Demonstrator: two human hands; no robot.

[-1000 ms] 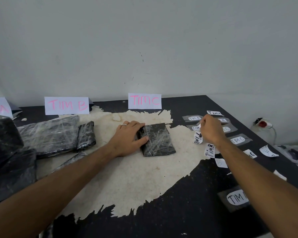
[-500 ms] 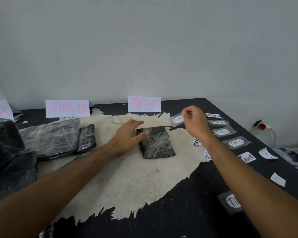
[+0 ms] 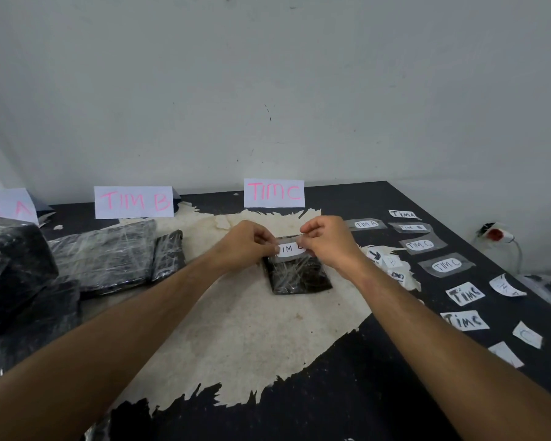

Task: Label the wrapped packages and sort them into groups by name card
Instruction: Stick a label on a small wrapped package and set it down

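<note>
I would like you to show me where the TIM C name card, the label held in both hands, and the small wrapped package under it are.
TIM C name card (image 3: 274, 193): head view, middle of its white face.
label (image 3: 287, 249): head view, its white paper between the hands.
small wrapped package (image 3: 298, 276): head view, middle of its top.

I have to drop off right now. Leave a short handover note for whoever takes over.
Left hand and right hand each pinch one end of a taped label, held over the far edge of the small wrapped package in front of the TIM C card. Its last letter is hidden.
Done: label picked.
Left: stick it down, then label and sort the other packages near the TIM B card.
</note>
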